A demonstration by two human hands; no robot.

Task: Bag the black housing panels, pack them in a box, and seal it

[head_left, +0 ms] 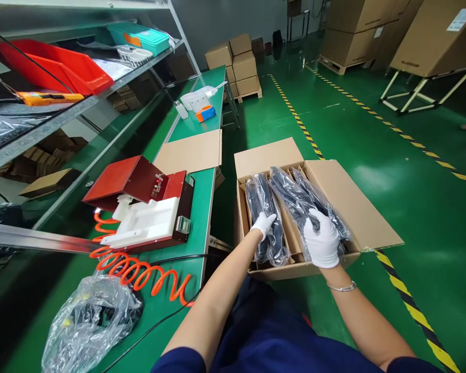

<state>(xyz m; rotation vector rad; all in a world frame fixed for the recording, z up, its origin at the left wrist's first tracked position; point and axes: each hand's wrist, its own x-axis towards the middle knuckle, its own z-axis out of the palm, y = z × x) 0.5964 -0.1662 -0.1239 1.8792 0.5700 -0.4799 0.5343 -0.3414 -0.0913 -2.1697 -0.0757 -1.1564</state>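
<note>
An open cardboard box point(295, 273) with cardboard dividers stands in front of me, holding several long black parts in clear plastic bags. My right hand point(321, 239), in a white glove, is closed round one bagged black part point(289, 189), which lies slantwise over the right side of the box. My left hand point(263, 226), also gloved in white, reaches into the left side, its thumb and fingers on another bagged black part point(262, 189). The undersides of both parts are hidden.
Left of the box runs a green workbench point(200, 207) with a red and white fixture point(151, 207), a coiled orange hose point(140, 274), a plastic bag point(97, 321) and a cardboard sheet point(194, 150). A shelf point(73, 106) overhangs it. Stacked cartons point(243, 65) stand behind.
</note>
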